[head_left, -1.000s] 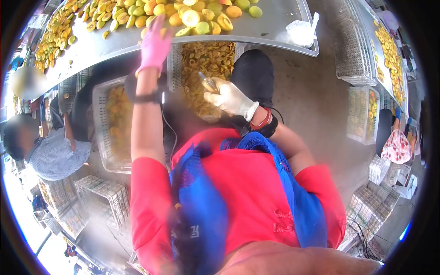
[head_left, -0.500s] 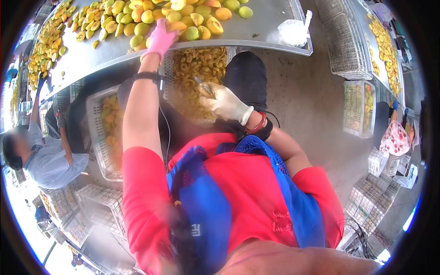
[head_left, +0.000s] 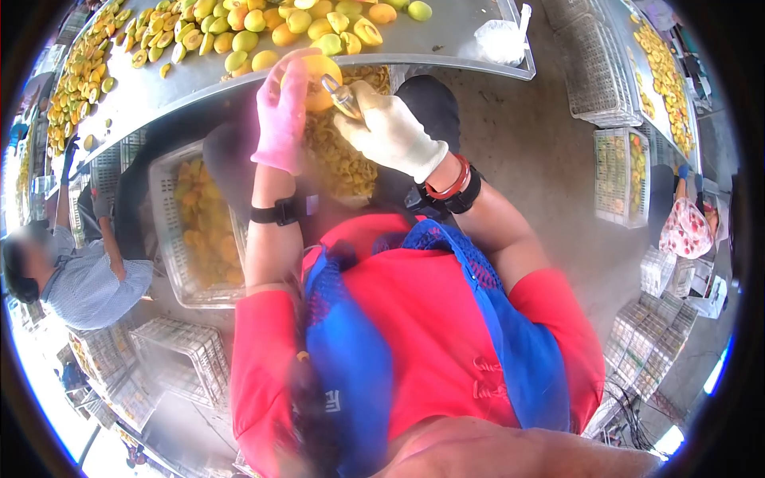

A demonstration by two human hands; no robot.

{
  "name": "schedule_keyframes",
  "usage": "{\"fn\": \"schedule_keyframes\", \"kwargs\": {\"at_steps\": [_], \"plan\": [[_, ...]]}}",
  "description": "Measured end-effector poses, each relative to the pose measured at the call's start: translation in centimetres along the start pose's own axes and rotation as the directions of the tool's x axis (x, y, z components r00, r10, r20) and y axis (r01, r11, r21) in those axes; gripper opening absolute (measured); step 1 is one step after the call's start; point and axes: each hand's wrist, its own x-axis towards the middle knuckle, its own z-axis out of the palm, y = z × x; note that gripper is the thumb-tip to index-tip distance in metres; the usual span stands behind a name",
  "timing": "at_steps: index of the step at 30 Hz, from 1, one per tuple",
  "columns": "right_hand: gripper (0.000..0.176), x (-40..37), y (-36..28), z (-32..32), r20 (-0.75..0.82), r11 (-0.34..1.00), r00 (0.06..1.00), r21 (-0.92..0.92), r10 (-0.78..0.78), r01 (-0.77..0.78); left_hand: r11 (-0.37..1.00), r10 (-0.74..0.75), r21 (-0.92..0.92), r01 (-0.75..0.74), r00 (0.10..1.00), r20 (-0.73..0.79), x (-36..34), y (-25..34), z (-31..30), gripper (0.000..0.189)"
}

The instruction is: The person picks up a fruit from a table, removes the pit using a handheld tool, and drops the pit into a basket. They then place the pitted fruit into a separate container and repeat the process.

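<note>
My left hand [head_left: 283, 115], in a pink glove, is closed round a yellow-orange fruit [head_left: 322, 82] just below the table's edge. My right hand [head_left: 390, 131], in a white glove, grips a small metal tool [head_left: 341, 94] whose curved tip is at the fruit's right side. Beneath both hands is a container of yellow peelings or fruit pieces [head_left: 351, 163]. Beyond them, whole and cut yellow-green fruits [head_left: 299, 21] are heaped on the metal table [head_left: 446, 40].
A white crate [head_left: 163, 231] of fruit stands at my left, near a seated person [head_left: 96, 279]. A white plastic bag [head_left: 500, 41] lies at the table's right corner. Stacked crates [head_left: 598, 76] stand on the right, with another person [head_left: 687, 227] beyond.
My left hand has come back from the heap on the table with a fruit in it. My right hand has moved up with the tool to meet it.
</note>
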Motion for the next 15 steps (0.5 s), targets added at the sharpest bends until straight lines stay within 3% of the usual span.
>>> {"fn": "schedule_keyframes", "kwargs": {"at_steps": [1,4,5,8,11,15], "plan": [[0.025,-0.2,-0.1,0.2,0.0,1.0,1.0,-0.022,0.0,0.0,0.995,0.045,0.087,-0.041,0.998,-0.039,-0.2,-0.4,0.3,0.036],[0.026,-0.9,-0.2,0.8,-0.044,1.0,0.999,-0.023,-0.018,0.017,0.996,0.07,-0.062,-0.07,0.998,0.001,-0.9,0.0,1.5,0.036],[0.027,-1.0,-0.2,1.0,-0.068,1.0,0.997,-0.012,-0.027,0.026,0.987,0.058,-0.149,-0.065,0.997,-0.049,-1.6,0.3,2.9,0.047],[0.028,-1.2,-0.4,1.0,-0.101,0.999,0.995,0.043,-0.013,0.018,0.994,0.053,-0.087,-0.059,0.996,-0.069,-2.4,1.3,4.0,0.049],[0.035,-0.9,-1.5,0.5,-0.035,0.995,0.997,0.069,0.07,-0.068,0.98,0.197,-0.002,-0.198,0.978,-0.067,-2.5,0.4,3.9,0.051],[0.038,-0.9,-1.5,0.7,0.047,0.996,0.996,0.033,0.075,-0.077,0.974,0.226,0.036,-0.223,0.966,-0.125,-2.7,0.2,3.7,0.062]]}}
